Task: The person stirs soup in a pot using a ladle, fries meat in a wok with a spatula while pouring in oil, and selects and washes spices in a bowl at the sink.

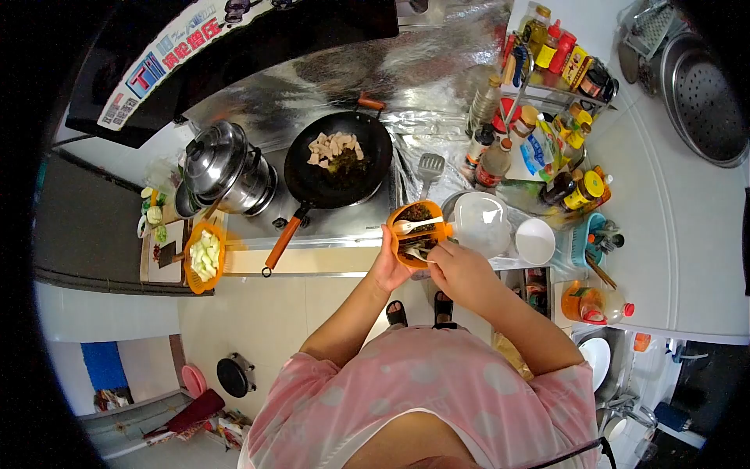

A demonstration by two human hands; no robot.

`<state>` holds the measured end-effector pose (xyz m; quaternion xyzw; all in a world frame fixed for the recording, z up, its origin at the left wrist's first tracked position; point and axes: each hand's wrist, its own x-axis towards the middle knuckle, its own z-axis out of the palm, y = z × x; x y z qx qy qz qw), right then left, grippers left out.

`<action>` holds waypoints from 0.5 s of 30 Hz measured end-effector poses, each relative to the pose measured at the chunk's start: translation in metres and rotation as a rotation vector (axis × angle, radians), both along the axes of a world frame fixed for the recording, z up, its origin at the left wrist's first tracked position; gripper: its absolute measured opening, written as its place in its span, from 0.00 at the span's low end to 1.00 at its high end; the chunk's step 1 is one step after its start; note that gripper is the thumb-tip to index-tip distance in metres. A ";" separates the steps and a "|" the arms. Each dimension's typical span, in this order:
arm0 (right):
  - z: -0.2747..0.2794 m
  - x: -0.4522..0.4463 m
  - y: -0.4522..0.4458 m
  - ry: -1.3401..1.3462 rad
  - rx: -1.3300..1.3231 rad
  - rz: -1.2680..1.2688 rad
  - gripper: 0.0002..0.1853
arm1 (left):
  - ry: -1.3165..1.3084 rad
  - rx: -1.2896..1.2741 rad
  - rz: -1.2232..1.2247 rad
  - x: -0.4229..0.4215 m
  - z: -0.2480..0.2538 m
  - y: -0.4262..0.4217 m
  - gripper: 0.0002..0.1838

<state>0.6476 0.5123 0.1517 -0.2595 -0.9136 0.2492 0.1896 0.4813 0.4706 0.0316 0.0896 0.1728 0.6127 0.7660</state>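
Note:
My left hand [391, 267] is closed around an orange two-compartment seasoning box [446, 230] near the counter's front edge. Dark, chopped seasoning lies in both compartments. One white spoon [404, 227] rests across the upper compartment. My right hand [461, 272] pinches a second white spoon [416, 253], whose bowl is in the lower compartment. A translucent lid [480, 224] stands out to the right of the box. To the left, a black wok [312, 186] on the stove holds pale diced pieces [334, 147] and a dark, chopped heap [348, 167].
A steel steamer pot [226, 172] stands left of the wok, whose wooden handle [286, 241] juts past the counter edge. An orange basket [190, 273] holds pale green cut vegetables. A slotted spatula [430, 170], a white bowl [535, 241] and several bottles are at the right.

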 end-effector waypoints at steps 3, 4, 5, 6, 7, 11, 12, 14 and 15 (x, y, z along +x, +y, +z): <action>-0.009 0.000 0.003 0.000 -0.025 0.012 0.04 | -0.012 0.014 -0.020 -0.001 -0.003 0.000 0.45; -0.008 0.001 0.003 -0.006 -0.024 0.014 0.04 | -0.025 0.013 -0.024 -0.002 -0.006 0.000 0.45; -0.008 0.002 0.003 -0.012 -0.022 0.016 0.04 | -0.037 0.012 -0.030 -0.002 -0.007 0.001 0.45; -0.006 0.003 0.003 -0.030 0.027 0.026 0.04 | -0.029 -0.001 -0.028 -0.002 -0.007 0.001 0.45; -0.004 0.005 0.003 -0.048 0.076 0.036 0.05 | -0.021 -0.014 -0.026 -0.001 -0.005 0.001 0.44; -0.015 0.000 -0.002 -0.121 0.215 0.097 0.05 | 0.023 -0.101 -0.014 0.001 -0.007 0.002 0.44; -0.018 -0.001 -0.003 -0.120 0.219 0.101 0.05 | 0.030 -0.100 -0.007 0.000 -0.010 0.003 0.44; -0.021 -0.002 -0.004 -0.117 0.227 0.108 0.06 | 0.045 -0.098 0.006 -0.001 -0.016 0.005 0.43; -0.019 -0.001 -0.003 -0.109 0.171 0.076 0.06 | 0.064 -0.107 0.007 0.000 -0.013 0.005 0.43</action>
